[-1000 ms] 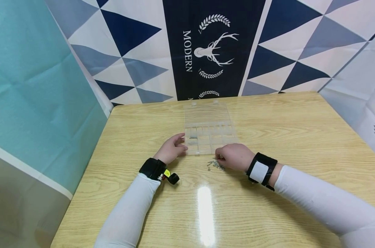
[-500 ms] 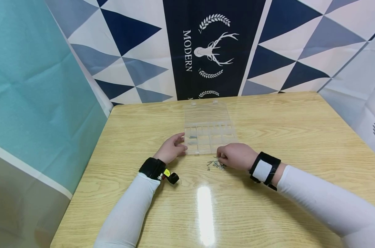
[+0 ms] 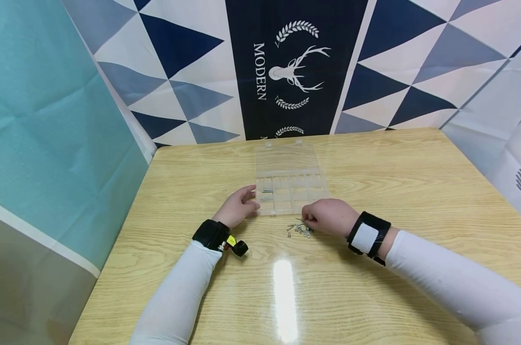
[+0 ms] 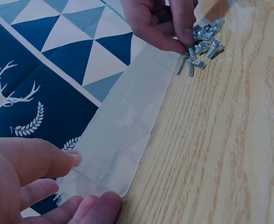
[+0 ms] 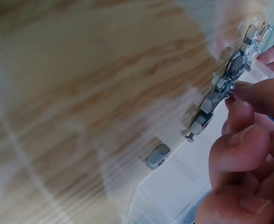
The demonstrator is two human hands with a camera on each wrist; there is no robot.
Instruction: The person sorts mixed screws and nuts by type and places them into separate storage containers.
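Our right hand (image 3: 331, 218) edges right, still among bolts (image 4: 203, 45); whether it pinches any, we can't tell. Our left hand (image 3: 236, 207) spreads at the box (image 4: 127, 116).

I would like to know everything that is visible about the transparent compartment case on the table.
The transparent case, apparently plastic, lies flat and open on the wood-patterned table. Its clear lid is folded back toward the wall, with two small tabs on the far edge. Thin dividers split the inside into compartments; slim metal pieces lie at the left. The left hand touches its left end. The right hand overlaps its near right corner; contact there is unclear.
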